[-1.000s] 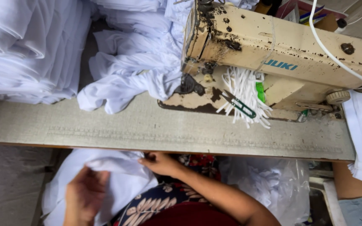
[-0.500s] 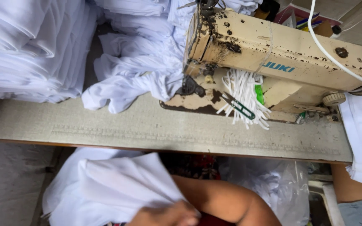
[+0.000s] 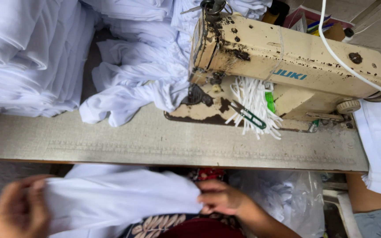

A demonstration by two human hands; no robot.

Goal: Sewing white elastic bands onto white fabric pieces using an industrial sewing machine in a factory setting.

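Left hand (image 3: 16, 211): blurred, closed on one end of the white cloth (image 3: 120, 198).
Right hand (image 3: 223, 198): pinching the other edge.
Cloth: stretched between both hands, below the table (image 3: 155, 143) edge; looks light, soft and floppy, best gripped at the edges.
Plastic bag (image 3: 296, 202): white cloth inside.
Sewing machine (image 3: 287, 66): white strips (image 3: 252, 99) under its arm.

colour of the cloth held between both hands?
White, plain, no pattern. The cloth is stretched between the left hand and right hand; head view.
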